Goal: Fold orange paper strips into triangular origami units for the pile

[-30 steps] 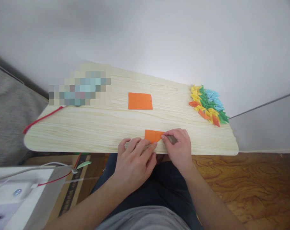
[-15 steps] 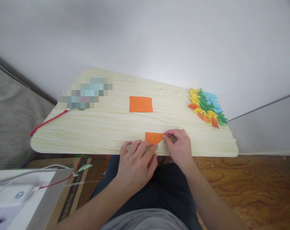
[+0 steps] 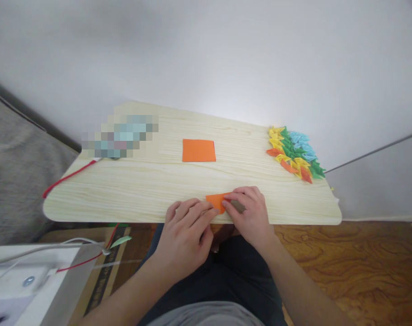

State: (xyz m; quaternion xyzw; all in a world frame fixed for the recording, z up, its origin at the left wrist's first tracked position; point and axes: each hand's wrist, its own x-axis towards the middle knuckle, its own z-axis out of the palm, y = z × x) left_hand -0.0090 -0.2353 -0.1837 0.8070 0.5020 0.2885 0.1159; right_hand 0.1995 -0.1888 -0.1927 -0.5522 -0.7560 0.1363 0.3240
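A small piece of folded orange paper (image 3: pixel 214 201) lies at the table's near edge between my hands. My right hand (image 3: pixel 248 213) pinches its right end between thumb and forefinger. Fingers of my left hand (image 3: pixel 188 231) are stretched out, with the tips resting on the paper's lower left part and partly covering it. Farther back lies a flat stack of orange paper (image 3: pixel 199 150). At the table's right end sits a cluster of folded paper pieces (image 3: pixel 292 151) in yellow, green, blue and orange.
The pale wood-grain table (image 3: pixel 141 190) backs onto a white wall. On its left is a blurred-out object (image 3: pixel 127 133) with a red cable (image 3: pixel 70 177). Below left, a white box (image 3: pixel 32 280) with cables stands beside cardboard.
My right hand has moved left with the pinched paper end, and the paper shows shorter and slightly tilted. My left hand has slid a little left and down.
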